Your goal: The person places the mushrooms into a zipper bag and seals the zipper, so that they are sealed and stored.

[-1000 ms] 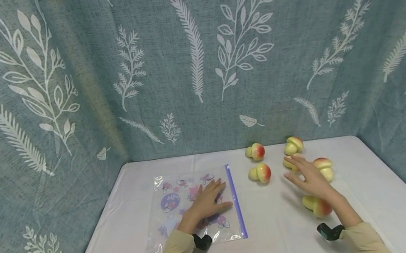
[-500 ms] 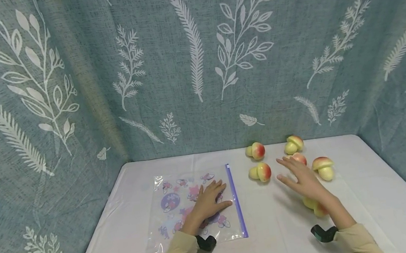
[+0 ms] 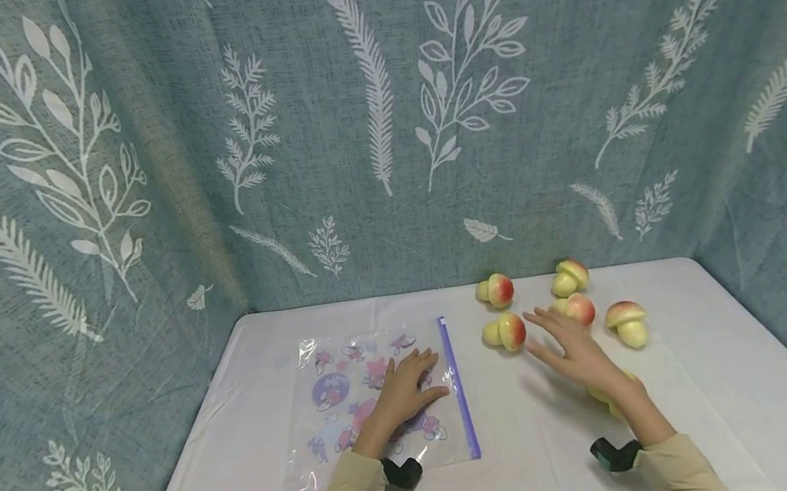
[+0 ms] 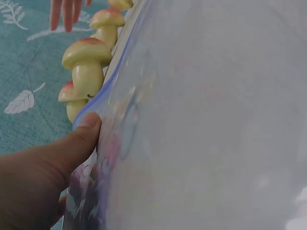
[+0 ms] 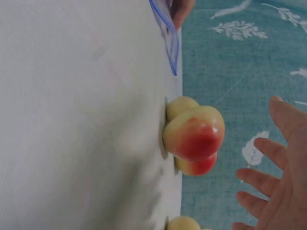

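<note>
My left hand (image 3: 405, 394) rests with spread fingers on a clear zip bag (image 3: 311, 417) printed with pink and purple cartoon figures. The bag lies flat, its purple zip strip (image 3: 460, 392) towards the right; in the left wrist view the thumb (image 4: 79, 143) lies close to that strip. Above the table, my right hand (image 3: 577, 354) has its fingers apart and holds nothing. Nearest its fingertips lie a yellow toy mushroom with a red cap (image 3: 504, 332) and another toy mushroom (image 3: 579, 309). My right forearm partly hides a further mushroom (image 3: 604, 400).
More toy mushrooms lie towards the back: one (image 3: 496, 290) left of centre, one (image 3: 570, 278) near the rear edge, one (image 3: 627, 324) at the right. A white cloth covers the table (image 3: 520, 458). Behind hangs a blue-green curtain (image 3: 321, 124) with white leaves.
My right hand has drifted left, away from the right-hand mushrooms and towards the left pair, uncovering the middle and right ones. The left hand stays on the bag.
</note>
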Demonstrator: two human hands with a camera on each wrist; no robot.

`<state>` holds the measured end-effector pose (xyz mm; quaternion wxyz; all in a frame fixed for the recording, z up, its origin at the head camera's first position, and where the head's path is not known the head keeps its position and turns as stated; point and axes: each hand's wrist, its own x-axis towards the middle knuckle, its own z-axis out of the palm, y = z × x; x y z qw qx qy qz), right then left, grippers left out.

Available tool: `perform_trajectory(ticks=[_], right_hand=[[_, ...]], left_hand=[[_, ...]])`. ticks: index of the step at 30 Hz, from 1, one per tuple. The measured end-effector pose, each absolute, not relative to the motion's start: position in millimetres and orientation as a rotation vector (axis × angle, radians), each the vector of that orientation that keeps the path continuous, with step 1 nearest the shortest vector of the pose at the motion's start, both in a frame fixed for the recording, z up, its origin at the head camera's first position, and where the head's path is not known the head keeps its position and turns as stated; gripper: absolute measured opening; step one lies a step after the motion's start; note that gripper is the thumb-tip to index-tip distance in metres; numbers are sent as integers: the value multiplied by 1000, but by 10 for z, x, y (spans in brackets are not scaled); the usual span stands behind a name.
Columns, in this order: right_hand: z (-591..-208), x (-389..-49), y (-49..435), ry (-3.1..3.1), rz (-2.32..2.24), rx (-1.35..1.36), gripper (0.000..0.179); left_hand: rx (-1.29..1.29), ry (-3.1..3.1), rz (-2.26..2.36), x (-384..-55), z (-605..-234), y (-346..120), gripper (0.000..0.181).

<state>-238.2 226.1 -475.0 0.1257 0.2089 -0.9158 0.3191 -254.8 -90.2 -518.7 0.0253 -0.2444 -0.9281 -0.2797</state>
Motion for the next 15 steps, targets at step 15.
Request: perform_trajectory(ticks=[15], right_hand=[[-4905, -2380, 2076, -2613, 941, 696, 47]], left_hand=[[-693, -2684, -1018, -2539, -5224, -901, 40]])
